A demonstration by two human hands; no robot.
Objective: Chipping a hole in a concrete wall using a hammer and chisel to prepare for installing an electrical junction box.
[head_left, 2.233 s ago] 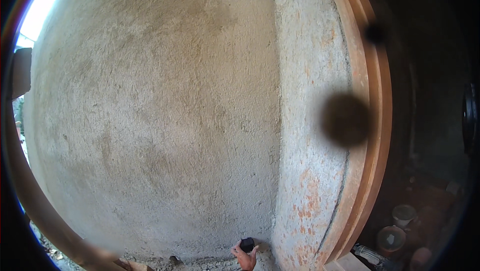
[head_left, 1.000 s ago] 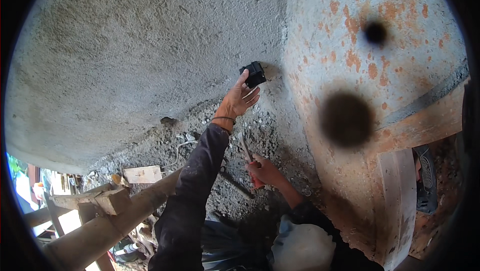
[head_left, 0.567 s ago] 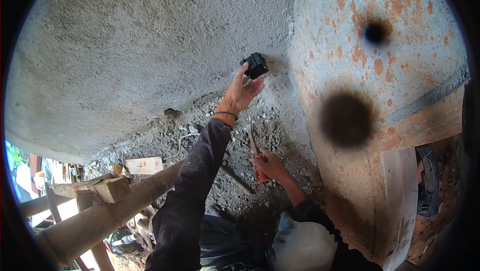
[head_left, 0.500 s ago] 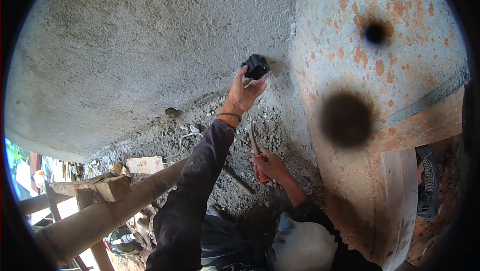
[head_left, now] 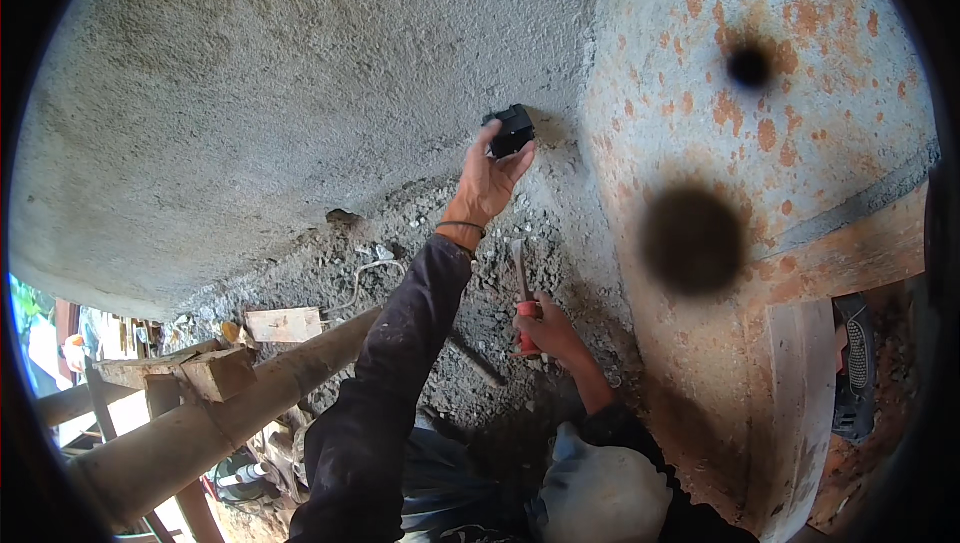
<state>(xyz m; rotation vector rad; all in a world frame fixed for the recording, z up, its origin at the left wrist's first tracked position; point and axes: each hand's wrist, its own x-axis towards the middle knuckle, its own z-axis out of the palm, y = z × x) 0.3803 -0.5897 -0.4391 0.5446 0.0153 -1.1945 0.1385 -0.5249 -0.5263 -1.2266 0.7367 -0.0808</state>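
My left hand [head_left: 485, 183] reaches up to the rough grey wall and grips a small black box [head_left: 513, 131], shaped like an electrical wall box. The thumb lies on its left side and the fingers on its lower right edge. The box is against or very near the wall, by the corner; I cannot tell whether it touches. Lower down, my right hand [head_left: 549, 329] is closed round the red handle of a chisel [head_left: 520, 273]. Its flat metal blade points up, above the rubble and apart from the box.
Loose grey rubble [head_left: 520, 393] lies along the wall's foot, with a bent pale cable [head_left: 358, 281] and a rod [head_left: 478, 358] on it. A thick bamboo pole [head_left: 270, 393] and wood blocks [head_left: 222, 373] stand left. A spattered wall [head_left: 690, 133] and a board [head_left: 800, 393] are right.
My left hand's fingers have shifted on the black box, which has turned slightly. My right hand has moved a little right, and the chisel stands more upright.
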